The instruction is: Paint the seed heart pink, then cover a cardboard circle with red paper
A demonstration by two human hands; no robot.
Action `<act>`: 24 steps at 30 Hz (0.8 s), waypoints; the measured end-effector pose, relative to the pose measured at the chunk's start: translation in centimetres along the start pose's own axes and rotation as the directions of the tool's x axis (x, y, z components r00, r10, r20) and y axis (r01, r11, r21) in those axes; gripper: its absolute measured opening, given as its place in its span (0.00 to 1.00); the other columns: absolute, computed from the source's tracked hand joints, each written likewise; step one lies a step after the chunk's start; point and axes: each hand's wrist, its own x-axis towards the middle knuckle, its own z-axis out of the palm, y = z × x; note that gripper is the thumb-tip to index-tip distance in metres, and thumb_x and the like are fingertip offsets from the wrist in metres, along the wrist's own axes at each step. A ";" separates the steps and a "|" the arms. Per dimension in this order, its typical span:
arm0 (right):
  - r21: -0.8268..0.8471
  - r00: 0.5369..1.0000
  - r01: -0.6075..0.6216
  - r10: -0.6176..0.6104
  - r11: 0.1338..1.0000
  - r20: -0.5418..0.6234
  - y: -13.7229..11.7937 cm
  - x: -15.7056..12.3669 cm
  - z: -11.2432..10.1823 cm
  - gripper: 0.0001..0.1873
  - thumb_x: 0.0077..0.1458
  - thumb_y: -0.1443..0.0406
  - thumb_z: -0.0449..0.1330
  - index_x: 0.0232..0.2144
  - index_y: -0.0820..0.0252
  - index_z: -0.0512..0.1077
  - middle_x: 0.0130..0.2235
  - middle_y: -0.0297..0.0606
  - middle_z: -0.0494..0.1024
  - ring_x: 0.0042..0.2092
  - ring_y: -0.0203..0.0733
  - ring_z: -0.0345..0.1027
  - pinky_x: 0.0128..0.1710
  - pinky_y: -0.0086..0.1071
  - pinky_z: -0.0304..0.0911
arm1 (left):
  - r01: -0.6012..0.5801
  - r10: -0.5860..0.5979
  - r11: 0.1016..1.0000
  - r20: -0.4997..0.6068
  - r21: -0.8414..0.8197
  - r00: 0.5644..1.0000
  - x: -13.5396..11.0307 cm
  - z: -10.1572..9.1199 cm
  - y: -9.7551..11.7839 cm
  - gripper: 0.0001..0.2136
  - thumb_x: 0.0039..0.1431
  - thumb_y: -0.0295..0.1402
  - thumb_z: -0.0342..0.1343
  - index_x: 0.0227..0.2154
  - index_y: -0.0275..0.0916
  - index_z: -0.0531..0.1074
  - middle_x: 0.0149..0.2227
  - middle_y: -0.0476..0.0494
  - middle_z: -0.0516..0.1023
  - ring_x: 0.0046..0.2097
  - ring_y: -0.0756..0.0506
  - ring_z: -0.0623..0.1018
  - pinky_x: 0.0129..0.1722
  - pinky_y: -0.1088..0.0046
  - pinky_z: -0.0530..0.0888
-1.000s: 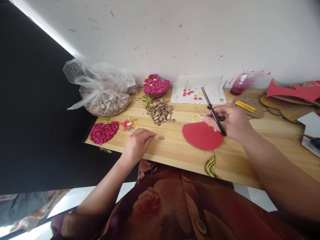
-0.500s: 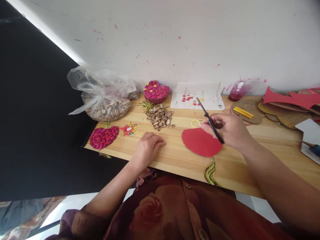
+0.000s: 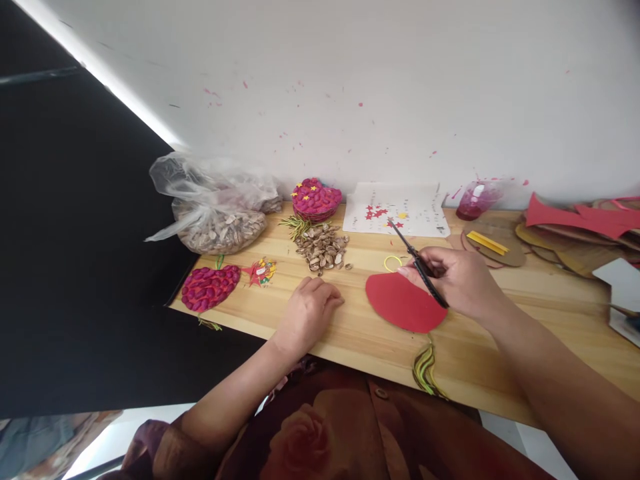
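My right hand [image 3: 455, 280] is closed around dark-handled scissors [image 3: 424, 267], seen nearly edge-on, with their grey tip pointing away over the edge of the white paper. Below them lies a red round-edged card [image 3: 403, 303] with a yellow ring [image 3: 393, 264] at its top and a green-brown yarn tassel [image 3: 425, 370] at its bottom. My left hand [image 3: 307, 313] rests low over the wood, thumb and fingers pinched together; anything between them is hidden or too small to tell. Beyond it sits a heap of brown shells [image 3: 323, 250].
Plastic bags of shells [image 3: 220, 227] stand at the back left. A pink shell-covered heart [image 3: 210, 287] lies beside small stars [image 3: 263, 272]; another decorated piece [image 3: 316, 200] sits behind. White paper [image 3: 423, 217] holds red stars. A stained cup [image 3: 475, 200] and stacked cardboard [image 3: 575, 247] are rightward.
The view has tilted up, so everything sits lower. My left hand has shifted slightly right, still pinched. The scissors have stayed in my right hand.
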 end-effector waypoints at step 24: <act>-0.279 0.998 0.056 -0.043 0.959 0.052 0.9 0.3 -0.2 0.16 0.55 0.51 0.64 0.24 0.55 0.73 0.22 0.34 0.76 0.24 0.38 0.63 0.25 0.33 0.55 | -0.044 0.054 0.985 -0.059 0.166 0.997 8.6 -0.7 -4.1 0.08 0.62 0.28 0.57 0.38 0.39 0.82 0.35 0.40 0.79 0.41 0.41 0.77 0.47 0.62 0.73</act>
